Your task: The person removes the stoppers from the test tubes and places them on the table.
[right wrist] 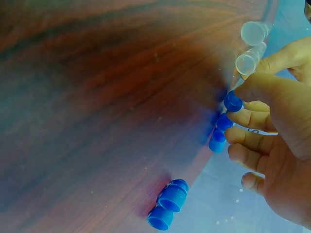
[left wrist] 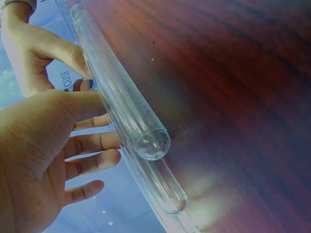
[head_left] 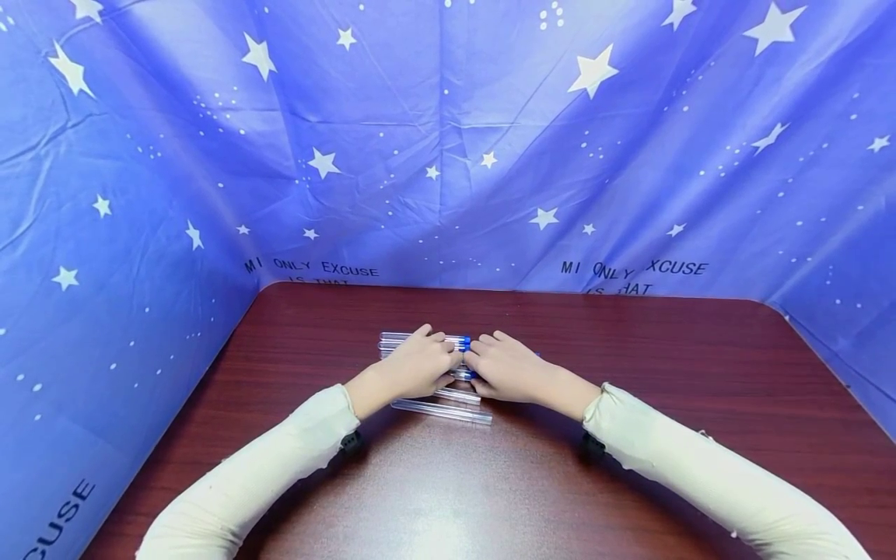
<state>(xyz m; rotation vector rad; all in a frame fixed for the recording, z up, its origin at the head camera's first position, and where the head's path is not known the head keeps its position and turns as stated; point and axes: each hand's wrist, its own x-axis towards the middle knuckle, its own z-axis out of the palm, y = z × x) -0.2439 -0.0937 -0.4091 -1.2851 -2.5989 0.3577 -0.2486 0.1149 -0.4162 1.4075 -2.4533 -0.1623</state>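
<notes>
My left hand (head_left: 420,365) is over a row of clear test tubes (head_left: 392,337), thumb and fingers holding one; the uncapped tubes partly hide its grip in the left wrist view. Facing it, my right hand (head_left: 514,369) pinches a blue cap (right wrist: 233,101) between thumb and index finger, at that tube's end. More blue caps (right wrist: 217,141) top the tubes beyond it. Nearer the person lie two uncapped test tubes (head_left: 442,411), their open ends to the right. In the left wrist view an uncapped test tube (left wrist: 121,92) shows its rounded closed end.
Several loose blue caps (right wrist: 172,198) stand on the table beyond the right hand, mostly hidden by it in the head view. The dark red wooden table (head_left: 672,358) has rounded back corners. A blue star-printed cloth (head_left: 448,194) hangs around its back and sides.
</notes>
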